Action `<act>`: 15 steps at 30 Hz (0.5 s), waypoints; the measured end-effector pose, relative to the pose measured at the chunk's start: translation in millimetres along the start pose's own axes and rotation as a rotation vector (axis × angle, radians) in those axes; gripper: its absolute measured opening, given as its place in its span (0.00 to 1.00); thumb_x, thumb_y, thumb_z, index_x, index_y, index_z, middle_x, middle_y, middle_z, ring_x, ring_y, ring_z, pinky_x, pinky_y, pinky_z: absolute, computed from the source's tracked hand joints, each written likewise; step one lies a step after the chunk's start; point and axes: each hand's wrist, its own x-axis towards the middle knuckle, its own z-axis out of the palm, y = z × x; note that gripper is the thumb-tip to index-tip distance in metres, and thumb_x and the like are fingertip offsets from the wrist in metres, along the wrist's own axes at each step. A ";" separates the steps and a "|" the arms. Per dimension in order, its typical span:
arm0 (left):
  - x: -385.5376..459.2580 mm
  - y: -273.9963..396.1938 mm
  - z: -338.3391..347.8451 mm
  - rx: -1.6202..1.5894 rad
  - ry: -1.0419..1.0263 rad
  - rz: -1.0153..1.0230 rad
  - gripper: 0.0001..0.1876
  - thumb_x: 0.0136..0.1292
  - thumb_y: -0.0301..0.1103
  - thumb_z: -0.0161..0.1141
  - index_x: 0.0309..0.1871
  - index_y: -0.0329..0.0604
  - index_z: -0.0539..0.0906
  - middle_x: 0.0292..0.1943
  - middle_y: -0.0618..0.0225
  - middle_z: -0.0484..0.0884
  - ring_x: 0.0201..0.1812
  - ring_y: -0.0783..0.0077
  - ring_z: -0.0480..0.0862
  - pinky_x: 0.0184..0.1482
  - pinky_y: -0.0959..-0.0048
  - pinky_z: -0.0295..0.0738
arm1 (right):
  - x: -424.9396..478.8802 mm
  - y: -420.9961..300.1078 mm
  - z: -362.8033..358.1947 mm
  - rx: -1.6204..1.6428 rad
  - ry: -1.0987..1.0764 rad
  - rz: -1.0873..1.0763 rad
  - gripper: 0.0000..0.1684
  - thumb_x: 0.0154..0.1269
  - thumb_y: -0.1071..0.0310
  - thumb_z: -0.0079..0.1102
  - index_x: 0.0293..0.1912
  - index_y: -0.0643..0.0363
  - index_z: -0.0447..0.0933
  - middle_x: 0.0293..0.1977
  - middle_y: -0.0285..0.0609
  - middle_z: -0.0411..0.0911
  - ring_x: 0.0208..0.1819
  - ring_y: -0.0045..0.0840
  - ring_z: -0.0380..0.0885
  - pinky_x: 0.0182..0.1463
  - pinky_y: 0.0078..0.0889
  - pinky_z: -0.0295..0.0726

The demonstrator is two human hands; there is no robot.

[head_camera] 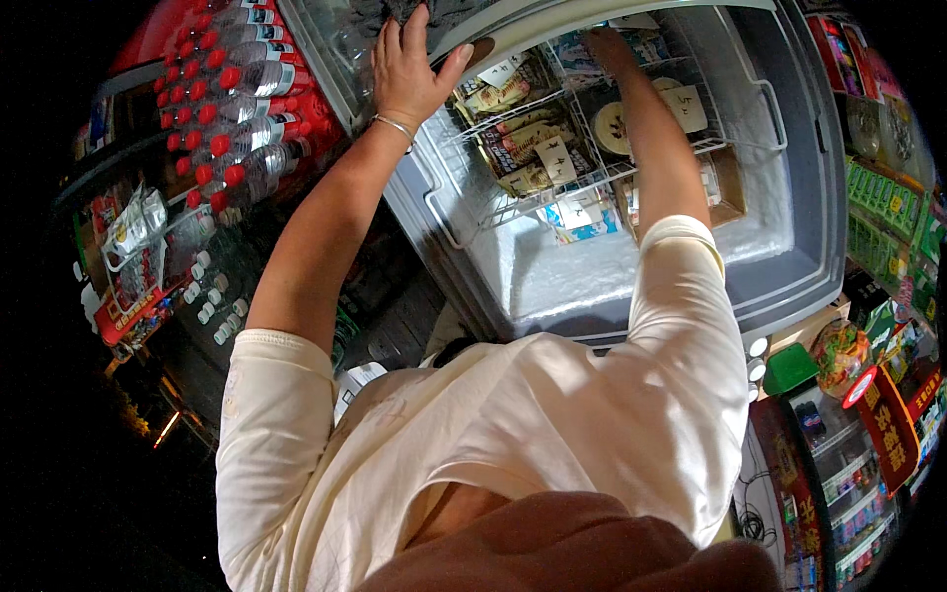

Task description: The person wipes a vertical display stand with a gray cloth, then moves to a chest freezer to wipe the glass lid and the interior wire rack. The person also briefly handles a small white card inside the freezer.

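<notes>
A chest freezer [562, 288] with frost on its floor stands open before me. My left hand [410, 70] rests palm down, fingers apart, on the freezer's lid beside its pale curved frame [518, 41]. My right hand [610, 50] reaches into the far wire basket, at blue packages [573, 55]; its fingers are too dim to show a grip. Nearer baskets hold brown-and-gold wrapped ice creams [527, 140] with handwritten cards [556, 160]. A round cream-coloured tub [611, 127] lies left of my right forearm. Below are blue-and-white packs [592, 224] and a cardboard box [729, 174].
To the left stand rows of red-capped bottles [259, 78] and several white-capped bottles [214, 296]. At right are green packs [877, 189], a jar of wrapped sweets [842, 351], a green box [790, 368] and a display cabinet [836, 459]. A coiled cable [755, 522] lies at lower right.
</notes>
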 end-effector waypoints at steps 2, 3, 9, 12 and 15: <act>0.0 -3.3 -1.2 -0.012 0.024 0.026 0.36 0.56 0.53 0.62 0.60 0.34 0.67 0.49 0.43 0.73 0.50 0.40 0.72 0.54 0.53 0.66 | 18.6 7.1 25.4 0.184 0.150 0.065 0.34 0.58 0.49 0.63 0.59 0.58 0.68 0.56 0.52 0.70 0.56 0.43 0.70 0.56 0.52 0.72; 5.0 1.5 -0.5 -0.032 0.004 0.016 0.36 0.56 0.53 0.62 0.60 0.34 0.67 0.49 0.43 0.73 0.51 0.40 0.71 0.55 0.52 0.66 | 30.3 24.4 33.4 0.131 0.182 0.125 0.38 0.57 0.49 0.64 0.61 0.58 0.64 0.58 0.53 0.68 0.57 0.44 0.70 0.57 0.52 0.72; 2.8 1.5 2.9 -0.054 -0.028 -0.012 0.37 0.56 0.53 0.61 0.60 0.34 0.66 0.49 0.42 0.72 0.51 0.40 0.71 0.55 0.52 0.65 | 29.8 22.1 47.3 0.005 0.049 0.215 0.53 0.53 0.48 0.67 0.70 0.59 0.51 0.62 0.59 0.62 0.59 0.49 0.68 0.58 0.53 0.72; -1.5 -0.5 0.9 -0.012 0.003 0.006 0.37 0.56 0.53 0.61 0.60 0.34 0.66 0.49 0.42 0.72 0.51 0.40 0.71 0.55 0.53 0.65 | 7.7 -12.0 27.3 -0.057 -0.016 0.187 0.50 0.54 0.49 0.66 0.69 0.57 0.52 0.61 0.58 0.64 0.59 0.49 0.68 0.59 0.53 0.71; 9.0 3.9 4.1 -0.082 0.002 0.033 0.37 0.57 0.53 0.61 0.60 0.34 0.66 0.49 0.42 0.72 0.51 0.40 0.71 0.56 0.53 0.65 | 0.0 -19.2 18.6 -0.142 0.043 0.254 0.47 0.56 0.51 0.64 0.69 0.55 0.54 0.61 0.56 0.65 0.59 0.49 0.68 0.60 0.52 0.71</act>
